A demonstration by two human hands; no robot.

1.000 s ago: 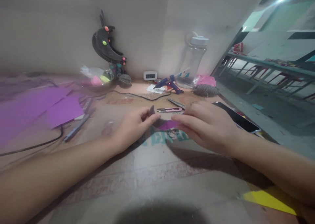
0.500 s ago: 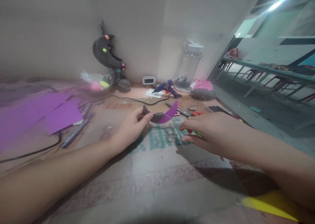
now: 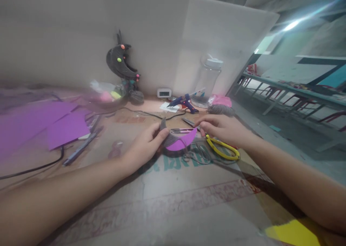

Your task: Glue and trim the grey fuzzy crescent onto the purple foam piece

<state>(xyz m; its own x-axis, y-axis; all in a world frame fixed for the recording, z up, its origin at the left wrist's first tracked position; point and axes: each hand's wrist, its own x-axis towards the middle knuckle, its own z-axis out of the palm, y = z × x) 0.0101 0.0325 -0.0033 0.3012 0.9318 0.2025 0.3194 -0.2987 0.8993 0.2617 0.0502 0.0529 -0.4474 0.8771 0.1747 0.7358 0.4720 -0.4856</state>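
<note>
A purple paper crescent [image 3: 182,142] is held up over the table, its left part wrapped in grey yarn [image 3: 168,139]. My left hand [image 3: 152,141] pinches the wrapped end between thumb and fingers. At the crescent's bare right tip, my right hand [image 3: 213,127] has its thumb and forefinger closed; whether yarn is also between them is hidden. Loose grey yarn [image 3: 198,156] lies in loops below the crescent. Just under my right hand are yellow-handled scissors [image 3: 223,148], with the tip of pliers [image 3: 186,121] beyond.
Purple sheets [image 3: 67,127] and a pen [image 3: 81,148] lie left. Behind are a blue glue gun [image 3: 183,102], a small digital clock [image 3: 164,93], a clear bottle [image 3: 207,80] and a yarn ball [image 3: 221,110]. A dark decorated crescent [image 3: 119,62] stands against the wall. Yellow paper [image 3: 294,233] is near front right.
My right hand has moved up and away from me to the crescent's right tip, and its fingers have closed. The yellow scissor handles now show. My left hand keeps its hold.
</note>
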